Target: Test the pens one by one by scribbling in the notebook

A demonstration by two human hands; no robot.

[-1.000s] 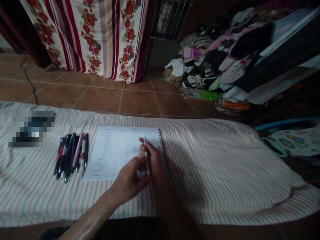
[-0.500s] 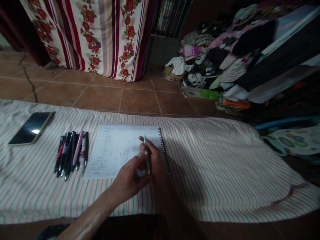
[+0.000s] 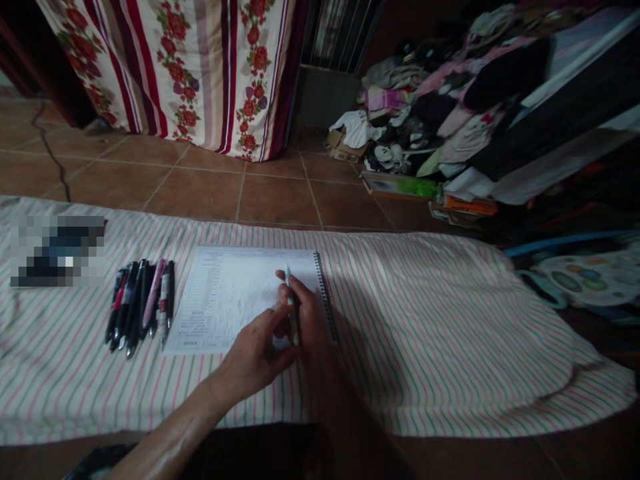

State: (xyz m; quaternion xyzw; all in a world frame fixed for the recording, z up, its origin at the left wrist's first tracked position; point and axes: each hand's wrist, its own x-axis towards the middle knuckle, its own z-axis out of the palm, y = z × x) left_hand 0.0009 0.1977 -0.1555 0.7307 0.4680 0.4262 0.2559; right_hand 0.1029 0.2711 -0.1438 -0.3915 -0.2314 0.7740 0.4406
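Together, the left hand [image 3: 257, 353] and the right hand [image 3: 310, 317] were closed on one slim pen [image 3: 293, 320], which pointed away from the wearer: the right ran along its side, thumb extended, while the left's thumb and forefinger met its nearer half. Pen and hands were over the lower right part of one spiral notebook [image 3: 245, 280], its single row of coils on the right edge and printed lines down the left of its page; whether the hands rested on the paper could not be told. Just left of the notebook lay one bunch of pens [image 3: 134, 310], at least seven, overlapping too much for an exact count; one was pink, one mostly white. Farther left was one dark object [image 3: 57, 252], pixelated. All lay on one striped cloth [image 3: 425, 320]. Beyond, one floral curtain [image 3: 210, 80] hung above the tiled floor [image 3: 275, 193].
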